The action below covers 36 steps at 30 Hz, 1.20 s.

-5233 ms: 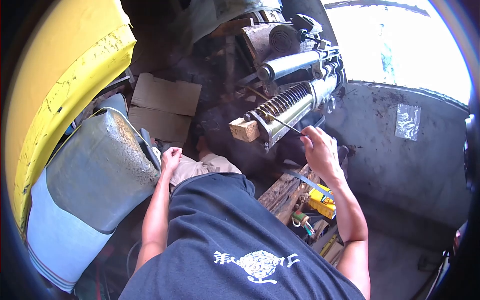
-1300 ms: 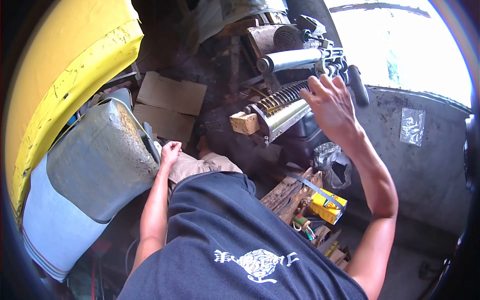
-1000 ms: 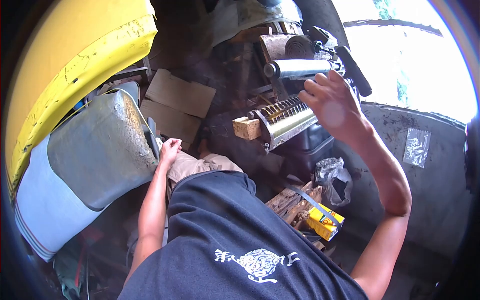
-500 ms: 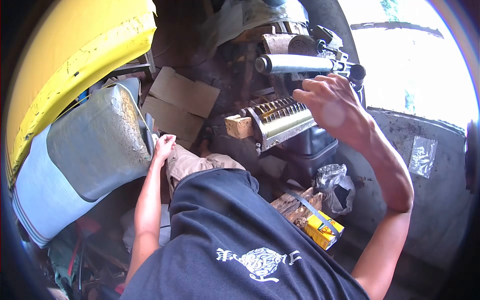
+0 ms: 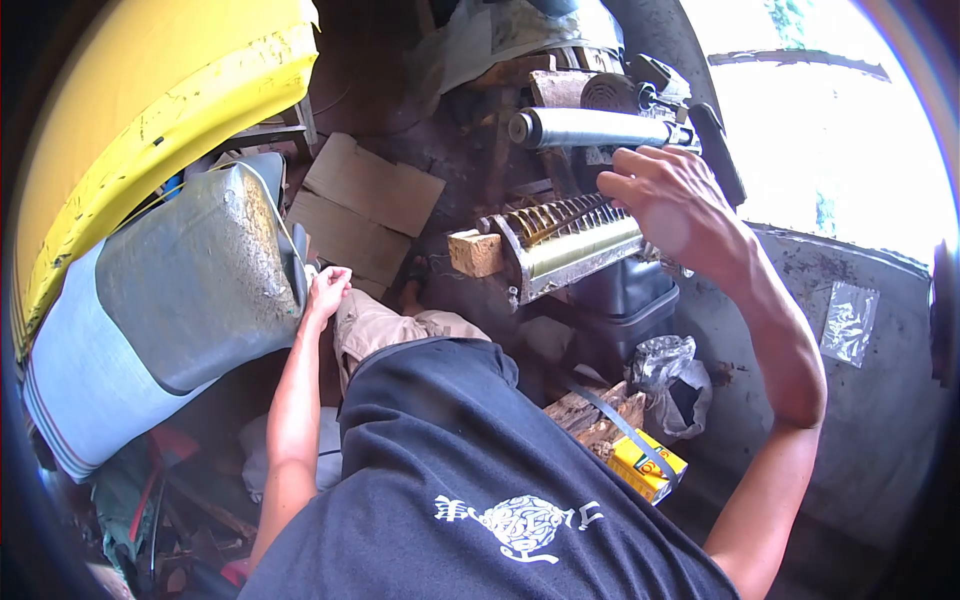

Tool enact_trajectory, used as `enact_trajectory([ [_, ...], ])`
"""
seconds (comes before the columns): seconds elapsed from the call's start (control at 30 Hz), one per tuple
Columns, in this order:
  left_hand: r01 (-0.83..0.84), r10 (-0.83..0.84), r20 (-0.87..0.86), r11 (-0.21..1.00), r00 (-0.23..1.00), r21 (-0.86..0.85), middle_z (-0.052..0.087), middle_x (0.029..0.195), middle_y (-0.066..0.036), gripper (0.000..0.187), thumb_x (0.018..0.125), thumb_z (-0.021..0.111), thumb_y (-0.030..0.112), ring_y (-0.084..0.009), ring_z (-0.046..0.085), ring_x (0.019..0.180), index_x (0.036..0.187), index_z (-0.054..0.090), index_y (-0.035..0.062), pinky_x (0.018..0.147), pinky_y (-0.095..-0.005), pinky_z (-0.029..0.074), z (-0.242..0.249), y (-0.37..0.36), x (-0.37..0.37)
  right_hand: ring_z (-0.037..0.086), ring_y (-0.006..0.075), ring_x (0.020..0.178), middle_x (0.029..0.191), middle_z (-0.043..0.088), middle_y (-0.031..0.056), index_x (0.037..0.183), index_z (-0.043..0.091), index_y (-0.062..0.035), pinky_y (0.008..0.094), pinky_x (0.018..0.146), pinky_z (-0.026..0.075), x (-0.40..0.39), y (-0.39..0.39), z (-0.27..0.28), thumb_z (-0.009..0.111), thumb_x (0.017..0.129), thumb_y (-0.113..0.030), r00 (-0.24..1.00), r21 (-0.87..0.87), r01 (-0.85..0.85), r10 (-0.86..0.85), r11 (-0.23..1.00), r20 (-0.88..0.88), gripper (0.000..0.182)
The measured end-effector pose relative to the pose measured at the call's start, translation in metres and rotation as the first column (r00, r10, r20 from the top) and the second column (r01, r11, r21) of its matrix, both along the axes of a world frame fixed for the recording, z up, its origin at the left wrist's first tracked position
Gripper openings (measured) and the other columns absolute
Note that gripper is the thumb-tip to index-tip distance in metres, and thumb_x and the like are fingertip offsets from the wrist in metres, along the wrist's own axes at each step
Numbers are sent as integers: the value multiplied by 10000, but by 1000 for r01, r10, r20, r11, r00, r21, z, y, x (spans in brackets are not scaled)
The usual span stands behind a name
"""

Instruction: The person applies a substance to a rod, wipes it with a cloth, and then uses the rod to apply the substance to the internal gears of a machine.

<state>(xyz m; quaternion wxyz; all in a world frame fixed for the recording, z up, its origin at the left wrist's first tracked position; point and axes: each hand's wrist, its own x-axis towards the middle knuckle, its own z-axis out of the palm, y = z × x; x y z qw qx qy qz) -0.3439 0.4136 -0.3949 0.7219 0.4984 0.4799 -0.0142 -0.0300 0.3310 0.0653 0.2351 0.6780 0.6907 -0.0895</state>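
My left hand [image 5: 328,290] is closed in a pinch beside the edge of a grey, worn, sheet-like covering [image 5: 190,290] draped over a bulky form. What its fingers hold, if anything, is too small to make out. My right hand [image 5: 672,200] is raised with curled fingers at the end of a metal roller [image 5: 600,130]; whatever it grips is hidden behind the fingers. Below that hand lies a brass-coloured cylinder with a row of curved ribs [image 5: 575,245]. A small wood block [image 5: 475,254] sits at its near end. A dark bar [image 5: 718,155] stands just beyond my right hand.
A large yellow padded shape [image 5: 170,130] fills the upper left. Flattened cardboard [image 5: 365,195] lies on the floor. A black bin [image 5: 630,300], a plastic bag [image 5: 668,375] and a yellow box strapped to wood [image 5: 645,465] are at the right, near the wall with a clear packet [image 5: 850,322].
The dark bar by the roller's right end has swung round into a longer, slanting position. My right hand has shifted slightly right; my left hand stays in place.
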Motion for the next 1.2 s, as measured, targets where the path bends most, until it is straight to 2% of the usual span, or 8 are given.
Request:
enact_trajectory([
  [0.1, 9, -9, -37, 1000, 999, -8, 595, 799, -5, 209, 905, 589, 219, -67, 537, 701, 1022, 594, 45, 640, -209, 447, 5, 1, 1, 585, 218, 739, 761, 565, 52, 807, 624, -59, 370, 722, 455, 6, -4, -6, 600, 793, -62, 986, 51, -154, 150, 987, 78, 28],
  [0.2, 2, -2, -22, 1000, 1000, -8, 594, 803, -4, 210, 904, 591, 220, -67, 538, 705, 1024, 593, 46, 640, -210, 447, 5, 1, 2, 590, 215, 729, 769, 594, 60, 810, 634, -62, 355, 743, 443, 13, -5, -7, 602, 794, -64, 994, 41, -108, 107, 993, 23, 36],
  [0.33, 2, -2, -7, 1000, 1000, 4, 595, 809, -5, 203, 905, 592, 214, -69, 542, 710, 1020, 594, 47, 642, -209, 448, 3, 0, 1, 621, 273, 825, 806, 645, 120, 817, 611, -34, 416, 754, 460, 8, 0, 5, 598, 817, -74, 975, -93, 207, -214, 974, -67, 42],
  [0.47, 3, -3, -4, 1000, 1000, 5, 595, 811, -5, 199, 904, 594, 211, -69, 544, 712, 1018, 594, 47, 641, -208, 448, 3, 1, 1, 628, 313, 794, 796, 644, 120, 856, 582, -32, 428, 717, 478, 3, -10, 9, 581, 839, -108, 932, -66, 322, -328, 945, -156, 78],
  [0.67, 2, -2, -6, 1000, 1000, 3, 585, 774, 19, 190, 909, 575, 222, -54, 504, 657, 1026, 598, 74, 603, -200, 409, -2, -1, 1, 628, 295, 750, 819, 630, 108, 861, 601, -47, 411, 684, 479, 19, -28, -2, 572, 851, -112, 917, 48, 321, -298, 946, -265, 72],
  [0.8, 22, -22, -11, 1000, 1000, 14, 586, 781, 19, 196, 910, 573, 227, -55, 503, 659, 1031, 597, 74, 614, -199, 411, -1, 0, 1, 603, 258, 706, 725, 575, 95, 868, 620, -47, 404, 661, 450, 18, -30, -8, 605, 823, -97, 977, 108, 201, -191, 974, -93, 69],
  [1.1, 34, -33, -33, 999, 999, 21, 609, 815, -12, 215, 904, 591, 222, -74, 548, 709, 1025, 597, 46, 651, -217, 451, -1, 0, 1, 560, 201, 763, 780, 587, 76, 883, 640, -78, 369, 733, 421, 1, -29, -16, 615, 768, -29, 983, 114, -57, 36, 992, 179, 128],
  [1.2, 31, -30, -53, 999, 998, 27, 606, 808, -10, 208, 904, 589, 218, -71, 545, 705, 1021, 599, 47, 648, -214, 449, 3, 0, 2, 573, 219, 788, 773, 584, 91, 938, 633, -73, 385, 730, 428, -7, -27, -11, 616, 765, -27, 987, 62, 41, -49, 997, 151, 180],
])
